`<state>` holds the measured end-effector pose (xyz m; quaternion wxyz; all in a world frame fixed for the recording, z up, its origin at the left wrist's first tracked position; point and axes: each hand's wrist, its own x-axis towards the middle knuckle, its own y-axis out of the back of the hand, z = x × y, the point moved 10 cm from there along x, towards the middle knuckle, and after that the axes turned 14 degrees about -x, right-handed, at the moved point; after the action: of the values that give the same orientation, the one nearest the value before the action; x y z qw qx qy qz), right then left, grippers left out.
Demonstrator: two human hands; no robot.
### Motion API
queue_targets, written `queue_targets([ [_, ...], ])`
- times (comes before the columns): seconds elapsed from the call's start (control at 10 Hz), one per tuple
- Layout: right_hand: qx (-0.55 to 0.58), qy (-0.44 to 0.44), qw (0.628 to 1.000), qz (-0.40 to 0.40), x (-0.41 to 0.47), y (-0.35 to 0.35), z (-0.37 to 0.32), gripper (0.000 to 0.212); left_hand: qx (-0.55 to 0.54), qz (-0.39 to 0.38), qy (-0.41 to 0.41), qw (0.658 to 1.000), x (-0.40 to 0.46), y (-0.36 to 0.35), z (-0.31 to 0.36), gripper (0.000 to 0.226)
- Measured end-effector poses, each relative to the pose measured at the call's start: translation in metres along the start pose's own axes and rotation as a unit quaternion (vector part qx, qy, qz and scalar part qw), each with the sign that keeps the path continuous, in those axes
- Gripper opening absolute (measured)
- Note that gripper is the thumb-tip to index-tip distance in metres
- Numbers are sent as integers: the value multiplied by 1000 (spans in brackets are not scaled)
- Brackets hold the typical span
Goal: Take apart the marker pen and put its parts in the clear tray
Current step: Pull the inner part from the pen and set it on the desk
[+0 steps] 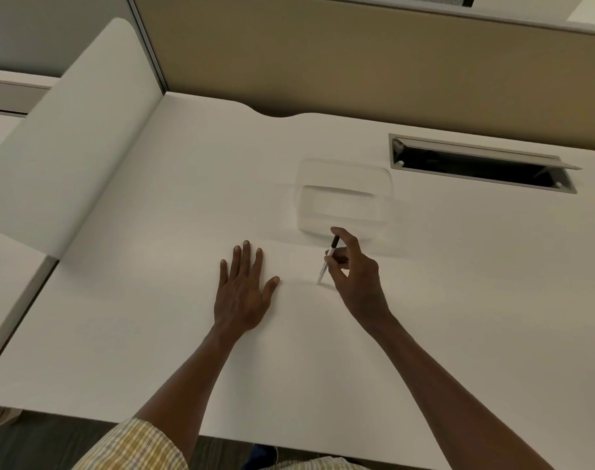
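The thin white marker pen with a black cap (327,259) stands tilted in my right hand (357,276), pinched between the fingers, its lower end near the white desk (187,215). My left hand (243,290) lies flat and released; I think it should come to pull the cap straight. The clear plastic tray (344,198) waits just beyond, with nothing between.

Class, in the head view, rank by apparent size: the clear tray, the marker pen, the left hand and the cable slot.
1. cable slot
2. clear tray
3. left hand, nearer the camera, so its rank is unsure
4. marker pen
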<state>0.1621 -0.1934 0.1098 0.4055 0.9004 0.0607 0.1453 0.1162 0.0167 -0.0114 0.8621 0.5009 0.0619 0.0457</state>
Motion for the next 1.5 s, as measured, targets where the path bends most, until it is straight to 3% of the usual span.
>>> queue_targets([
  [0.3,-8,32,999,36,-1,11,-10,49,-2,-1,-1,1000,0,0,2,73],
  [0.5,-69,58,996,-6,-9,-5,-12,48,0,-1,0,1000,1,0,1,73],
  [1.0,-44,69,996,45,-6,11,-26,50,-2,3,-2,1000,0,1,2,73],
  [1.1,-76,75,994,-1,-11,-3,-21,52,-4,3,-3,1000,0,2,2,73],
  [1.5,-63,67,994,52,-14,12,-19,35,-11,7,-4,1000,0,3,2,72],
])
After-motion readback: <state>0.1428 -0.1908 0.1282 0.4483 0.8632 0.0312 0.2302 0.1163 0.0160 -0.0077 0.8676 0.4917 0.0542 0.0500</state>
